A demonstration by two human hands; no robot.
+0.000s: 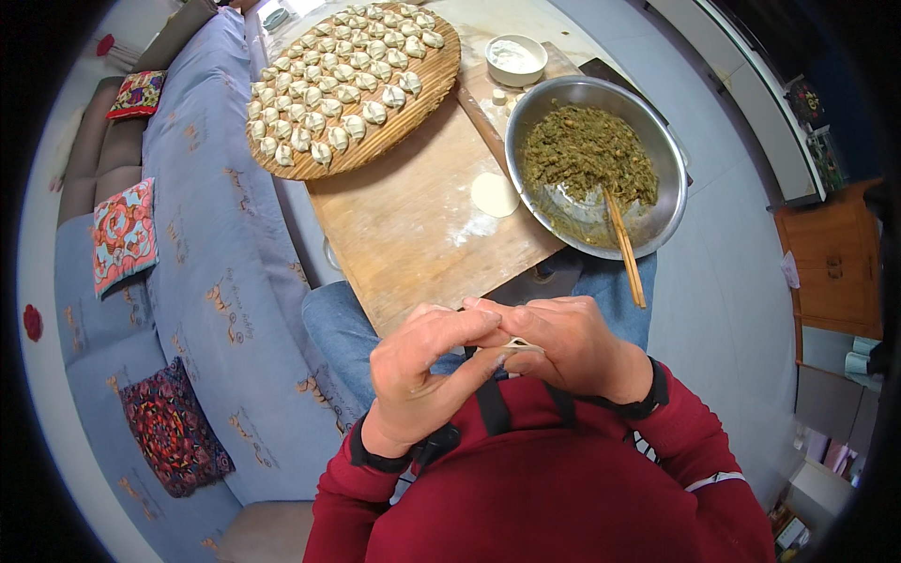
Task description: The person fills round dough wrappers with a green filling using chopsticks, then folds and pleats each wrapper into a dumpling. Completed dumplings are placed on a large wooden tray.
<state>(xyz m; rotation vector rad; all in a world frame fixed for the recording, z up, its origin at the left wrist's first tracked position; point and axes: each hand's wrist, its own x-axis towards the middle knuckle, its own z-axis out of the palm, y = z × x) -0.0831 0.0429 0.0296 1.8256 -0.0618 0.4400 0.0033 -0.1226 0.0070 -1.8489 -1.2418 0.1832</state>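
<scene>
My left hand and my right hand meet in front of my chest, thumbs and fingers pinching the edge of a dumpling that is mostly hidden between them. Beyond them, one round dough wrapper lies flat on the floured wooden board. A metal bowl of green-brown filling sits at the board's right, with wooden chopsticks leaning over its near rim. Rows of folded dumplings cover much of a round woven tray at the far left.
A rolling pin lies between tray and metal bowl, partly hidden. Behind it are small dough pieces and a white bowl of flour. A covered sofa with cushions runs along the left; a wooden cabinet stands right.
</scene>
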